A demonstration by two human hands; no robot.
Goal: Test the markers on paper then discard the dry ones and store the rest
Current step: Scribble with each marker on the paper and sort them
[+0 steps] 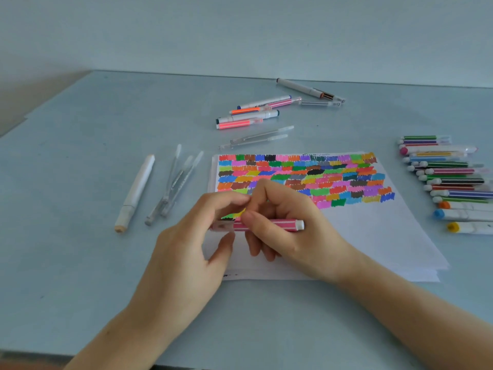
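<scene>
A pink striped marker (277, 225) lies level over the lower left of the white paper (373, 236), held in both hands. My right hand (288, 225) grips its barrel, white end pointing right. My left hand (192, 249) pinches its clear cap (222, 225) at the left end; whether the cap is fully seated is hidden by my fingers. The upper half of the paper is filled with rows of coloured scribble patches (306, 177).
A row of striped markers (450, 180) lies along the right edge. A loose group of markers and pens (253, 113) lies behind the paper. On the left lie a white marker (136, 193) and several clear pens (176, 182). The table's far edge meets a wall.
</scene>
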